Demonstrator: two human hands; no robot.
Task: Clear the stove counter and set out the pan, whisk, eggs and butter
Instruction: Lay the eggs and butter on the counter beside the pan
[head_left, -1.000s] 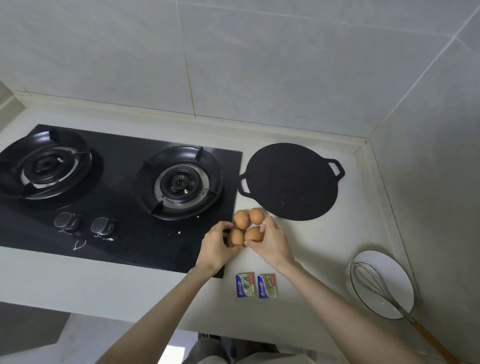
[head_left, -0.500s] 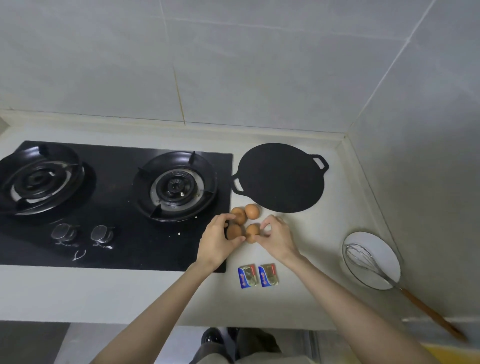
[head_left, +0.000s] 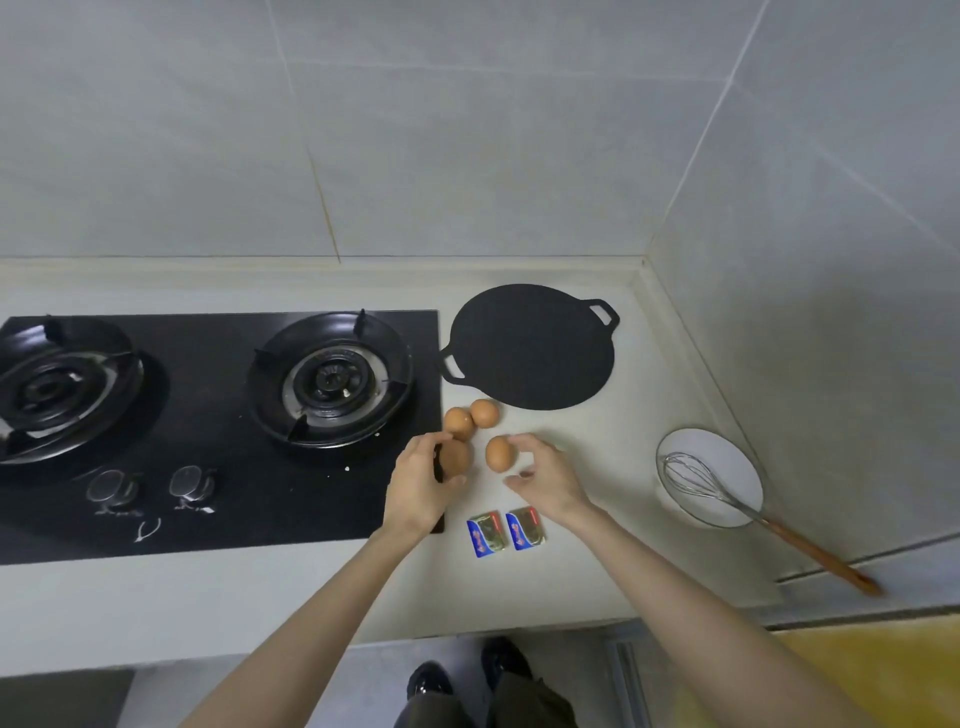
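Looking down through the headcam, the nearest things I get are dark shoes (head_left: 431, 680) and trouser legs, cut off by the bottom edge. Up on the pale counter (head_left: 613, 561), two butter packets (head_left: 485, 535) lie side by side between the wrists, print too blurry to read. The left hand (head_left: 418, 488) is curled round the near-left egg (head_left: 457, 457), thumb under it, covering its left side right at the stove's corner. The right hand (head_left: 545, 475) is loose, fingers gently curved just beside the near-right egg (head_left: 500, 453); I can't tell if a fingertip touches it. Two more eggs (head_left: 458, 420) touch each other just behind. Off right, the whisk (head_left: 691, 480) lies on a white plate (head_left: 727, 457), wooden handle sticking out past the rim. The black stove (head_left: 234, 499) fills the left, its outer burner (head_left: 52, 384) cropped. The flat black pan (head_left: 530, 345) sits furthest back, just beside the stove.
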